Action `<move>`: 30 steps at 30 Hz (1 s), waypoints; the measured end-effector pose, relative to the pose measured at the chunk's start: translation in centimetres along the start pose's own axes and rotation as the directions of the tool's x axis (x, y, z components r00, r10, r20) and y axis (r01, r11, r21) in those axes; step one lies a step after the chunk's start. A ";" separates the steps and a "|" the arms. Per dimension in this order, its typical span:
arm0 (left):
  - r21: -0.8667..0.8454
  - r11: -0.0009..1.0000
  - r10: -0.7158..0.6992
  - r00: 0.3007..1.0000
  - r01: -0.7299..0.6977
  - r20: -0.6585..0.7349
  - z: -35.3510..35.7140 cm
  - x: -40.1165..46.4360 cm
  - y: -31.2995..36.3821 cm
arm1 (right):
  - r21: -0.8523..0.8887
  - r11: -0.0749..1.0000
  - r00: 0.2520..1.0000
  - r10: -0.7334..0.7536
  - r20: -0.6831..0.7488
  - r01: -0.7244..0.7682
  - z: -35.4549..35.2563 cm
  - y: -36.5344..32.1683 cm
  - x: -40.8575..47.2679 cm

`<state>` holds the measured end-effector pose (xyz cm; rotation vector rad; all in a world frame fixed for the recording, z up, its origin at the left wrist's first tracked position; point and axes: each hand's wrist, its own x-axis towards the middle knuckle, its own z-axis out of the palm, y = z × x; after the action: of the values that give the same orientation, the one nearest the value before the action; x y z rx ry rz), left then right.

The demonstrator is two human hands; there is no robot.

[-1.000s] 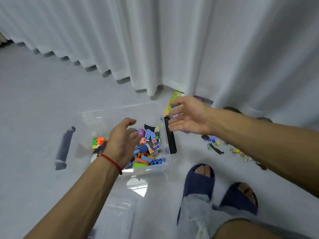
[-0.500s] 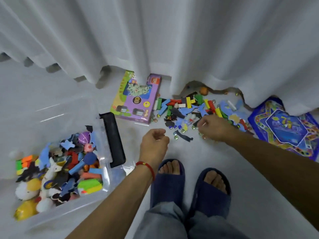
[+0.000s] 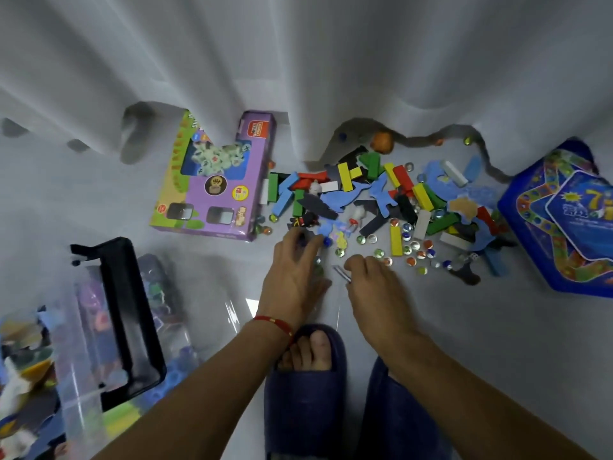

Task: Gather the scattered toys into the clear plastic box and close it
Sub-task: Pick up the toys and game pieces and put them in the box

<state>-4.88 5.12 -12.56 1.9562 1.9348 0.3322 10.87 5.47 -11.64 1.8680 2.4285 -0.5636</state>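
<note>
Head view, clear plastic box (image 3: 83, 327), toys (image 3: 381, 200) scattered

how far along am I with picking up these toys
Partly done: the clear plastic box already holds many toys. Both hands, left and right, are at the marbles now. Left: the blocks, purple game box, blue board, then closing it.

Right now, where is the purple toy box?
In the head view the purple toy box lies flat on the floor at upper left of centre, its top edge under the white curtain, just left of the scattered toys.
</note>
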 end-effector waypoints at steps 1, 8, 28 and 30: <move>0.018 1.000 -0.003 1.000 0.003 0.020 0.2 0.2 -0.4 | 0.016 1.000 1.000 -0.011 -0.002 0.011 -0.2 0.2 -0.3; 0.072 0.997 0.039 0.999 -0.040 0.007 0.9 1.4 -0.8 | 0.231 0.973 0.998 -0.013 -0.068 0.029 -2.1 0.5 2.3; -0.028 1.000 0.005 0.997 -0.007 -0.075 1.2 -2.7 -0.5 | 0.064 0.996 0.997 -0.059 0.042 0.056 -0.5 -1.0 2.7; 0.034 0.999 -0.004 1.000 0.004 -0.009 1.0 -2.6 -0.3 | 0.060 0.998 0.999 -0.029 0.035 0.027 -0.2 -0.9 2.0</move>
<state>-4.81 2.39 -13.35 1.9747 1.9622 0.3101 9.52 7.23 -11.67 1.8316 2.4449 -0.6718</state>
